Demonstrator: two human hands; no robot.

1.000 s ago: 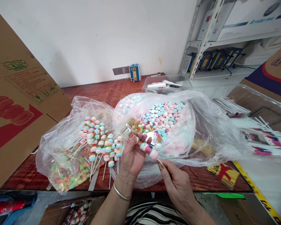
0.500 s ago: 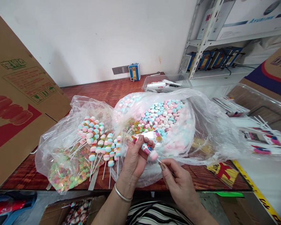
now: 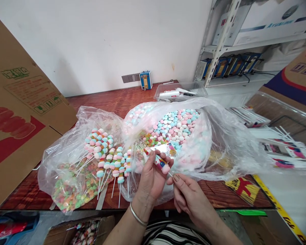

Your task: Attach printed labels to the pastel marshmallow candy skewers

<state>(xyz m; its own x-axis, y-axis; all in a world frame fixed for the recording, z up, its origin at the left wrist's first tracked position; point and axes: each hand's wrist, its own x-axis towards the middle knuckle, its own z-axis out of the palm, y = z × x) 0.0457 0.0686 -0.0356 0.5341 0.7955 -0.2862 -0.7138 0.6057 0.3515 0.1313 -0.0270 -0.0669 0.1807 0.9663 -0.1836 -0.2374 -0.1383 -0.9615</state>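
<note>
My left hand [image 3: 153, 178] is closed around a small printed plastic wrapper [image 3: 158, 162], white with coloured dots. A marshmallow skewer [image 3: 165, 169] sits mostly inside it, its pink end at the wrapper's mouth. Between thumb and fingers, my right hand [image 3: 190, 195] pinches the skewer's white stick below that end. Another flat printed wrapper [image 3: 163, 149] lies just behind my left hand. Beyond it, a large clear bag [image 3: 216, 129] lies open, full of pink, blue and white marshmallows [image 3: 177, 127]. Finished-looking marshmallow skewers [image 3: 117, 163] lie to the left, sticks toward me.
Under the skewers is a clear bag of gummy candies [image 3: 75, 187]. A cardboard box [image 3: 28, 102] stands at left. Printed wrappers and white sticks [image 3: 287, 149] lie at right. A plastic tray [image 3: 181, 92] sits behind; an open carton [image 3: 84, 231] is below the table edge.
The skewer has gone deeper into the wrapper, so less of its pink end shows. My right hand has moved slightly left, closer to my left hand.
</note>
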